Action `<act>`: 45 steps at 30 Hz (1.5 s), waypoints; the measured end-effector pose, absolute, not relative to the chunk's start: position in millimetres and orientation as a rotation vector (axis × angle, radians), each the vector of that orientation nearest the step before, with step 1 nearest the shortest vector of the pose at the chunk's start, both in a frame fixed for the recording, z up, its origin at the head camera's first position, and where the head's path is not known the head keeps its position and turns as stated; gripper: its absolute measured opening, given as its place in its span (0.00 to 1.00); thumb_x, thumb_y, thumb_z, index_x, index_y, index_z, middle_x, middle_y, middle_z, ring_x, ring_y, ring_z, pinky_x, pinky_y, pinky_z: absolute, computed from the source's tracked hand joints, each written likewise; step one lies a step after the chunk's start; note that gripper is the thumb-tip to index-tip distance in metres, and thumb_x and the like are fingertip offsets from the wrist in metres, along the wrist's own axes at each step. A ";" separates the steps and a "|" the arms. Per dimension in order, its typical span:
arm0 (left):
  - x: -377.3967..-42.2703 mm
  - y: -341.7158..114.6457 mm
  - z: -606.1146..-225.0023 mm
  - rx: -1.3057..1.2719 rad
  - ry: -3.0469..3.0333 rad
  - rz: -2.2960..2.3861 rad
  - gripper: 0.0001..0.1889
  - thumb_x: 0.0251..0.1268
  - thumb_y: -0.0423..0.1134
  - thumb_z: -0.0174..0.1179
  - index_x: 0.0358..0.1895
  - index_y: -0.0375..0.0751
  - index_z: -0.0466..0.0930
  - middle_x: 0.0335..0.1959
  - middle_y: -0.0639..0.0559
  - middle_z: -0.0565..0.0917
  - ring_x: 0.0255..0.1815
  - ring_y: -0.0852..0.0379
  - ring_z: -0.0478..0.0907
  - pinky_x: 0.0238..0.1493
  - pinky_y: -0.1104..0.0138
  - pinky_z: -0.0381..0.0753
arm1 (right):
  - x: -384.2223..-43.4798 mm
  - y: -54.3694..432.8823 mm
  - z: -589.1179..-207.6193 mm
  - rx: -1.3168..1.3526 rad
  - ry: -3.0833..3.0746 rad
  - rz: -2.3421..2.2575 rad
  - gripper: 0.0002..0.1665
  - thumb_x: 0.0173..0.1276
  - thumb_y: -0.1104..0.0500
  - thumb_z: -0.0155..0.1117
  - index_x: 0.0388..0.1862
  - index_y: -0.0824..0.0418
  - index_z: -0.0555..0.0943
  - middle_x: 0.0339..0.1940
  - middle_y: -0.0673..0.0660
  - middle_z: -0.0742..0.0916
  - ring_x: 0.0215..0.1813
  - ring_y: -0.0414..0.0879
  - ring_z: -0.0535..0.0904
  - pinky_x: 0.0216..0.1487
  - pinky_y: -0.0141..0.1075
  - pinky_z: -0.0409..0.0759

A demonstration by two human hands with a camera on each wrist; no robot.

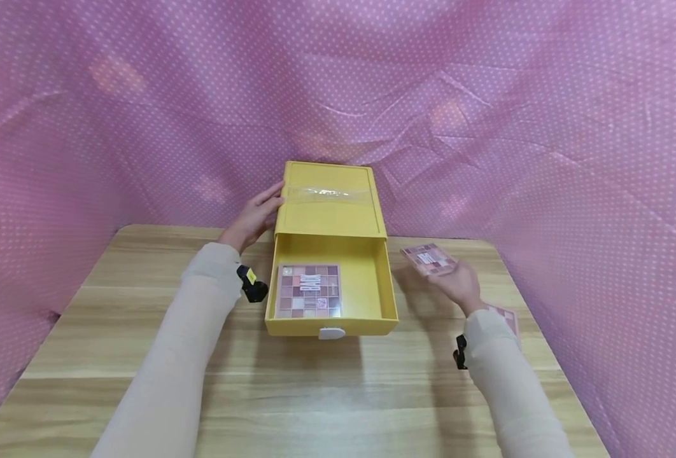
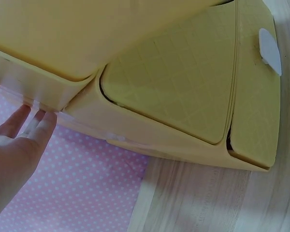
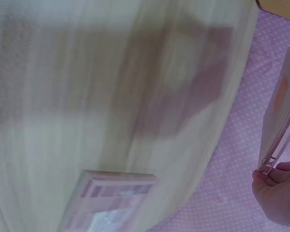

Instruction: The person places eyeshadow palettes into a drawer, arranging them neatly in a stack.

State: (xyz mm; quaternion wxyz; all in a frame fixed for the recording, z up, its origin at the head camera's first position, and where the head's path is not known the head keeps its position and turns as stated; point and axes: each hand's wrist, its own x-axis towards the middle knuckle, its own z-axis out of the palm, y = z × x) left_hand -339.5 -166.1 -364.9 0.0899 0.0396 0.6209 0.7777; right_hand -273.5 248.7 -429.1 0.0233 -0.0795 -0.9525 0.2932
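Note:
A yellow drawer cabinet [image 1: 332, 210] stands at the back of the table with its top drawer [image 1: 366, 280] pulled out. In the drawer's left half lies a makeup palette [image 1: 309, 292], its lid printed with a grid of pink and mauve squares. My left hand [image 1: 254, 217] rests fingertips against the cabinet's left side; the left wrist view shows the fingers [image 2: 41, 126] extended at its edge. To the right of the drawer, my right hand [image 1: 458, 284] pinches a second, similar palette [image 1: 428, 258] by its near corner, held tilted above the table.
A third palette [image 3: 108, 200] lies on the wooden table [image 1: 326, 394], partly hidden behind the right wrist in the head view. Lower drawers [image 2: 174, 72] with a white pull tab [image 2: 269, 50] sit beneath the open one. Pink dotted cloth [image 1: 338, 83] hangs behind and at both sides.

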 end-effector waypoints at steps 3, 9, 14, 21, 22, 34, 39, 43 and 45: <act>-339.6 -165.8 -364.7 0.124 1.852 2.308 0.26 0.64 0.37 0.47 0.65 0.49 0.55 0.64 0.48 0.56 0.56 0.46 0.63 0.50 0.64 0.71 | -273.7 248.8 -419.2 -0.244 -2.967 0.867 0.43 0.42 0.45 0.67 0.47 0.75 0.65 0.38 0.69 0.76 0.38 0.58 0.72 0.37 0.46 0.75; -339.5 -165.6 -363.3 0.116 1.851 2.306 0.26 0.64 0.36 0.47 0.65 0.49 0.55 0.64 0.48 0.56 0.57 0.46 0.63 0.52 0.63 0.70 | -275.2 250.2 -399.2 -0.220 -2.956 0.924 0.53 0.42 0.42 0.67 0.55 0.77 0.58 0.45 0.71 0.73 0.44 0.63 0.70 0.46 0.52 0.70; -338.8 -166.2 -361.7 0.110 1.862 2.293 0.26 0.63 0.37 0.48 0.65 0.50 0.55 0.64 0.48 0.56 0.57 0.47 0.63 0.52 0.63 0.70 | -278.5 250.5 -385.8 -0.101 -2.838 1.066 0.44 0.42 0.46 0.70 0.49 0.73 0.66 0.40 0.67 0.77 0.41 0.58 0.73 0.43 0.48 0.73; -338.9 -165.2 -362.9 0.093 1.883 2.284 0.26 0.63 0.39 0.49 0.64 0.52 0.56 0.64 0.49 0.57 0.56 0.48 0.64 0.51 0.64 0.70 | -278.3 249.7 -366.7 0.032 -2.710 1.299 0.40 0.44 0.56 0.71 0.51 0.73 0.63 0.40 0.67 0.78 0.42 0.56 0.74 0.47 0.44 0.73; -338.9 -165.1 -363.1 0.094 1.885 2.285 0.26 0.63 0.39 0.49 0.64 0.52 0.56 0.64 0.49 0.57 0.56 0.48 0.64 0.51 0.64 0.70 | -277.1 249.0 -362.9 0.030 -2.710 1.274 0.38 0.44 0.56 0.71 0.49 0.73 0.64 0.40 0.67 0.78 0.40 0.55 0.73 0.46 0.43 0.73; -337.3 -164.9 -363.0 0.073 1.877 2.298 0.25 0.63 0.38 0.48 0.64 0.51 0.56 0.64 0.48 0.57 0.56 0.48 0.63 0.52 0.64 0.70 | -269.4 238.5 -323.1 0.009 -2.756 0.954 0.49 0.40 0.45 0.71 0.54 0.73 0.62 0.45 0.69 0.74 0.48 0.62 0.67 0.52 0.52 0.64; -336.2 -164.8 -363.0 0.071 1.877 2.300 0.26 0.63 0.38 0.47 0.65 0.51 0.55 0.64 0.49 0.56 0.57 0.48 0.63 0.52 0.64 0.70 | -264.5 232.5 -310.4 0.052 -2.777 0.918 0.59 0.40 0.44 0.70 0.62 0.74 0.53 0.54 0.71 0.68 0.55 0.63 0.61 0.57 0.53 0.59; -334.7 -164.3 -362.1 0.076 1.887 2.292 0.25 0.64 0.38 0.47 0.65 0.51 0.55 0.65 0.49 0.56 0.57 0.49 0.63 0.52 0.65 0.69 | -260.6 226.1 -302.8 0.077 -2.778 0.908 0.60 0.39 0.42 0.70 0.63 0.72 0.53 0.56 0.69 0.67 0.57 0.62 0.60 0.58 0.52 0.58; -334.2 -164.1 -361.7 0.078 1.884 2.291 0.26 0.64 0.38 0.47 0.65 0.51 0.55 0.65 0.48 0.56 0.57 0.49 0.63 0.52 0.64 0.69 | -258.7 222.3 -299.5 0.106 -2.756 0.918 0.59 0.38 0.43 0.71 0.62 0.71 0.55 0.55 0.68 0.69 0.57 0.60 0.61 0.58 0.51 0.58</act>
